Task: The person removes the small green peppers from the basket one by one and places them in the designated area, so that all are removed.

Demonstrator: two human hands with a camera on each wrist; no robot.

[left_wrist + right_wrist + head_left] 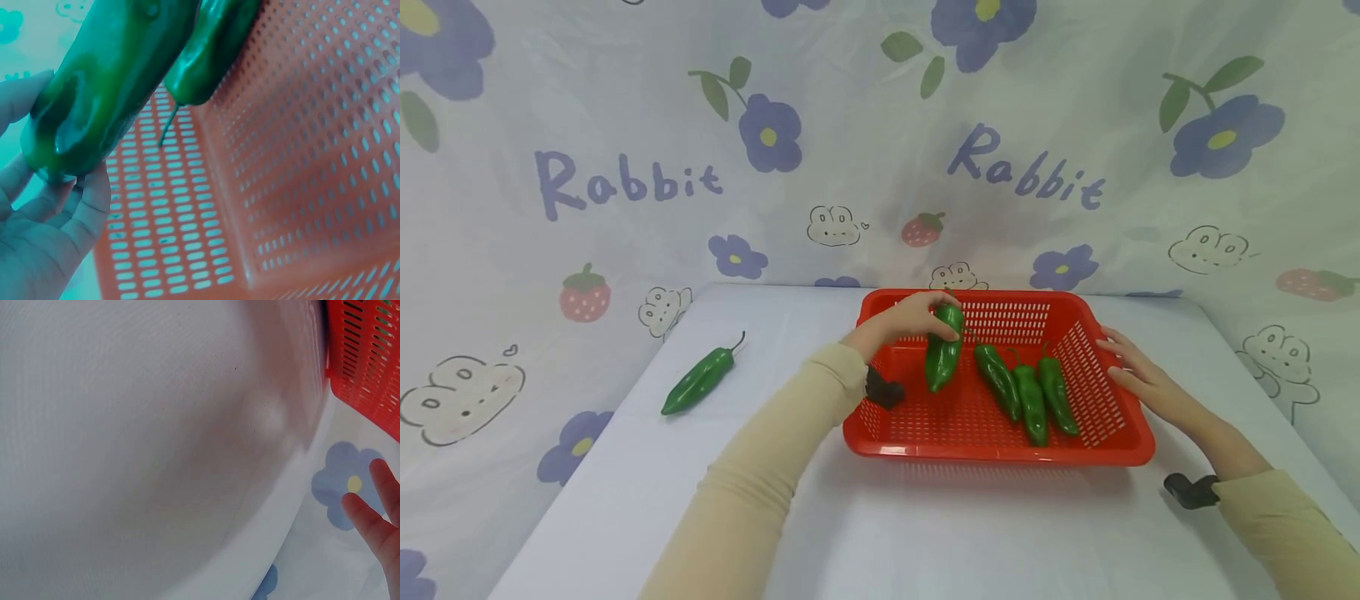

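Note:
My left hand (913, 318) grips a glossy green chili pepper (946, 350) near its stem end, tip pointing down, over the left part of a red plastic basket (1000, 456). Close up in the left wrist view, thumb and fingers (94, 206) pinch the thick end of that pepper (106, 81). Three more green peppers (1030, 400) lie side by side on the basket's slotted floor. At the right rim is my right hand (1138, 379), its fingers extended and spread; two fingers (369, 522) show in the right wrist view beside the basket (362, 369).
One green pepper (700, 382) lies alone on the white table (805, 333) at the left. Behind the table hangs a white curtain (865, 150) printed with flowers, rabbits and strawberries. Dark straps (1191, 492) sit at both wrists.

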